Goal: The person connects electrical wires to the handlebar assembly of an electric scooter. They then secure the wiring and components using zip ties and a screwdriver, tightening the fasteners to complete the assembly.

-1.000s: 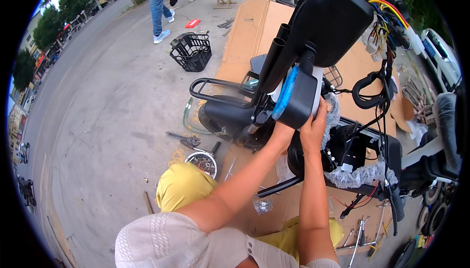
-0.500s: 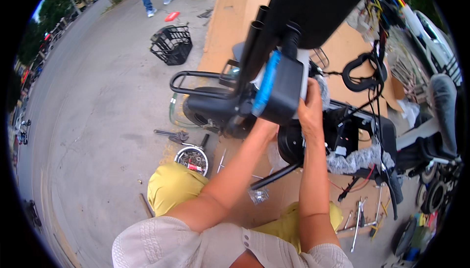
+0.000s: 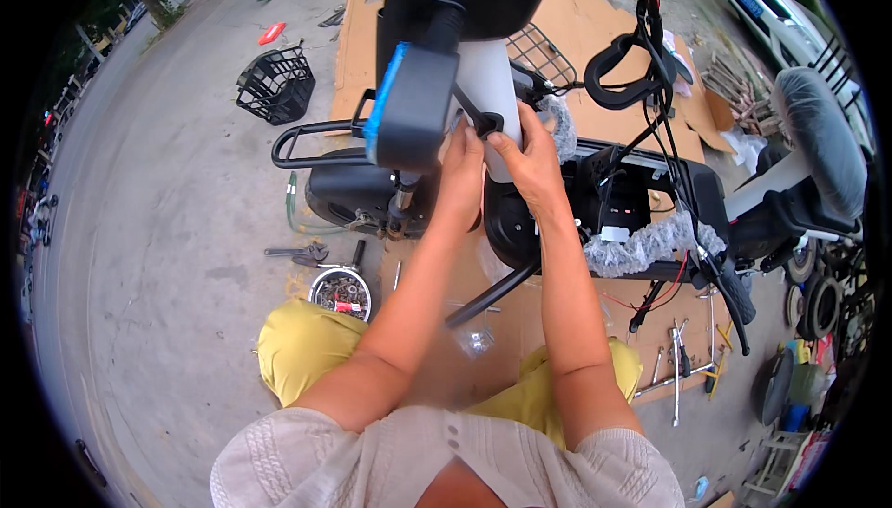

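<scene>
An electric bike with a white frame tube stands tilted before me. In the tube's side is a black rubber grommet, with a black cable running into it. My right hand is closed round the tube's right side, its thumb on the grommet's edge and some fingers hidden behind. On the other side my left hand is closed against the tube, thumb beside the grommet; its other fingertips are mostly hidden. A black housing with a blue edge hangs just left of the tube.
A black basket lies on the pavement at left. By my knee sit a bowl of small hardware and an adjustable wrench. Cardboard lies under the bike; several wrenches and a plastic-wrapped seat are at right.
The bike's parts have shifted left in view, and the black housing has turned. The tube's grommet and cable now show, with both my hands beside them.
</scene>
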